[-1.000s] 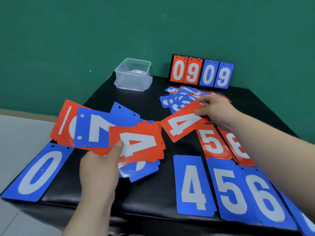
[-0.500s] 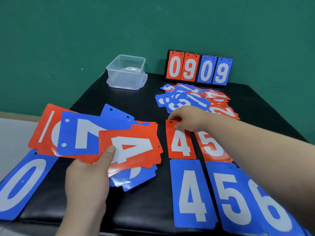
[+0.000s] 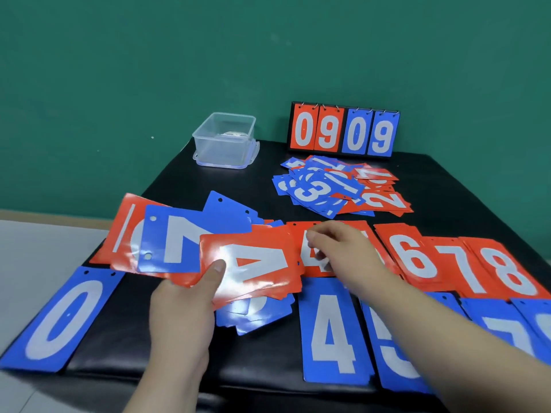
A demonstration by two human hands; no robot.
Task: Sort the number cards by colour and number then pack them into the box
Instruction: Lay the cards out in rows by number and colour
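Observation:
My left hand [image 3: 185,305] holds a fanned stack of red and blue number cards [image 3: 208,251], thumb pressed on a red 4 on top. My right hand [image 3: 340,251] hovers with loose fingers over a red 4 card [image 3: 301,248] lying on the black table; contact is unclear. To the right lie red 6 [image 3: 408,257], 7 [image 3: 456,266] and 8 [image 3: 504,269]. Nearer me lie a blue 0 [image 3: 62,317], blue 4 [image 3: 331,332] and more blue cards, partly hidden by my right arm. The clear plastic box [image 3: 225,141] stands at the back.
A loose heap of mixed red and blue cards [image 3: 337,186] lies at the back middle. Behind it stands a flip scoreboard [image 3: 343,129] showing 09 09. The black table [image 3: 167,362] ends close on the left, with grey floor below and a green wall behind.
My right hand carried a red 4 card from the air down onto the table left of the red 5, and its fingers now loosen above it. The left hand keeps its stack.

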